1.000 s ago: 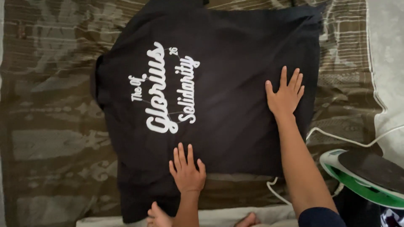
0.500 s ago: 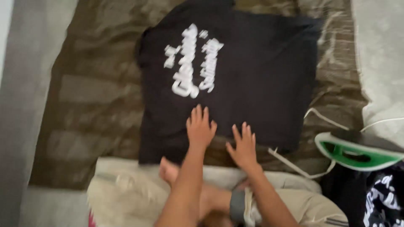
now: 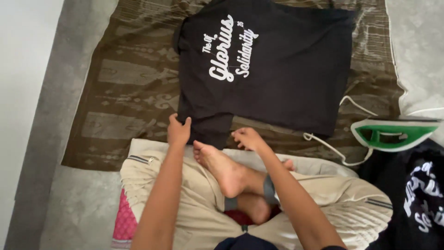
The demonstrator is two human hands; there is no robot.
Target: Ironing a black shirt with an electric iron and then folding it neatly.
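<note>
A black T-shirt (image 3: 286, 69) with white lettering lies flat on a brown patterned cloth (image 3: 125, 106) spread on the floor. My left hand (image 3: 178, 130) grips the near left corner of the shirt's sleeve. My right hand (image 3: 247, 138) pinches the sleeve's near right edge. I sit cross-legged in beige trousers, with a bare foot (image 3: 219, 164) just below both hands.
A green and white clothes iron (image 3: 393, 134) stands at the right, its white cord (image 3: 342, 153) trailing over the cloth. Another black printed garment (image 3: 416, 194) lies at the lower right. Grey floor (image 3: 51, 139) runs along the left, and a pink cushion edge (image 3: 124, 222) shows under my leg.
Both hands have left the shirt's flat surface and drawn back toward me, now taking hold of the near sleeve edge. The camera has tilted down, showing my legs.
</note>
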